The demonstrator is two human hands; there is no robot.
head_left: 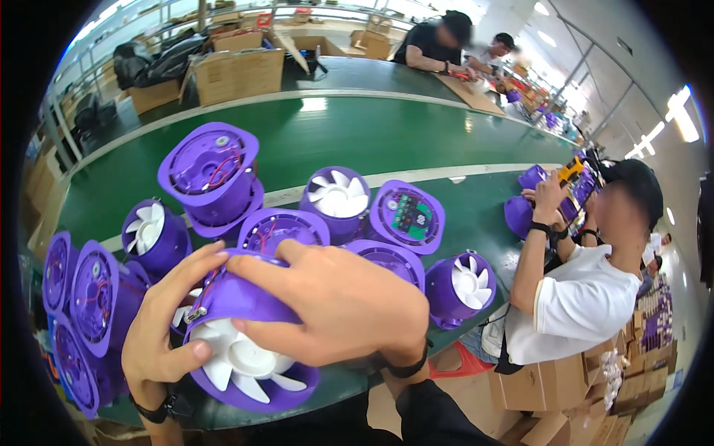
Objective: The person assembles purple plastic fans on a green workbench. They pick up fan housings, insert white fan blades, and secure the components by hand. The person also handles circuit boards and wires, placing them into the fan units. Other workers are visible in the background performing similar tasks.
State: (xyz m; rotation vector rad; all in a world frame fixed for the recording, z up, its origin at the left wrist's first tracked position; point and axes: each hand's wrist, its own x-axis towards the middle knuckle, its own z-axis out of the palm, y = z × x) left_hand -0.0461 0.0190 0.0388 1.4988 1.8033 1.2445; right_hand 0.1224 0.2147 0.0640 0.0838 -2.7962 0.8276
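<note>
Close in front of me, a purple fan housing (242, 291) is tilted so that its white fan blades (249, 358) face toward me. My left hand (165, 327) curves round its left side, the thumb by the blades and the fingers on the upper edge. Across the top and right side lies my right hand (346, 297), its thumb reaching down near the blade hub. Thin wires and a small metal part (197, 312) show on the housing beside my left fingers. What my right fingertips touch behind the housing is hidden.
Several purple housings stand around it: a stacked one (212, 167) behind, a row (97, 297) at left, one with a green circuit board (409, 215) at right. A green conveyor belt (446, 126) runs beyond. A co-worker in a white shirt (587, 297) holds a yellow tool (570, 171) at right.
</note>
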